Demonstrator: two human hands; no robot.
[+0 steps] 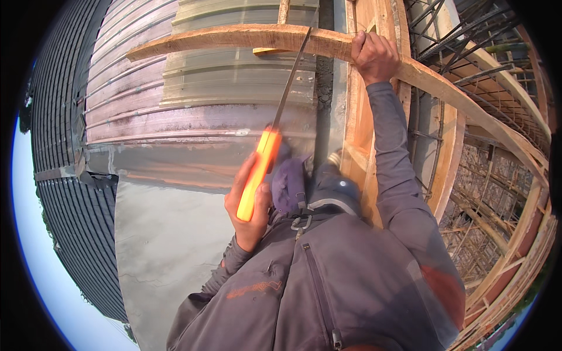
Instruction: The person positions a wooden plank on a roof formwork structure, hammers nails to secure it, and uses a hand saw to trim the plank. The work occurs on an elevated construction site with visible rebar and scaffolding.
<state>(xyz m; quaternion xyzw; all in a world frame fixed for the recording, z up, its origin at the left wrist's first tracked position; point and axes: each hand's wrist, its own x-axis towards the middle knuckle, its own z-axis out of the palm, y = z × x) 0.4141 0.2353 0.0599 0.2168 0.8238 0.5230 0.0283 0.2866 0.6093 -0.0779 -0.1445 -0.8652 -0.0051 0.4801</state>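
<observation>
My left hand (250,231) is wrapped round the orange handle of a handsaw (261,172). The saw's narrow blade slants up and away from me, and its far end crosses a long wooden plank (234,37). Whether the teeth are cutting into the wood, I cannot tell. Farther right along the same plank, my right hand (376,57) is closed over it. The plank runs from the upper left across to the far right, bowed by the lens.
Wooden formwork boards (366,134) stand below my right arm. Steel rebar (462,35) juts out at the upper right, above an open drop with timber and poles. Corrugated metal sheets (129,76) lie at the left. A purple pouch (288,187) hangs at my waist.
</observation>
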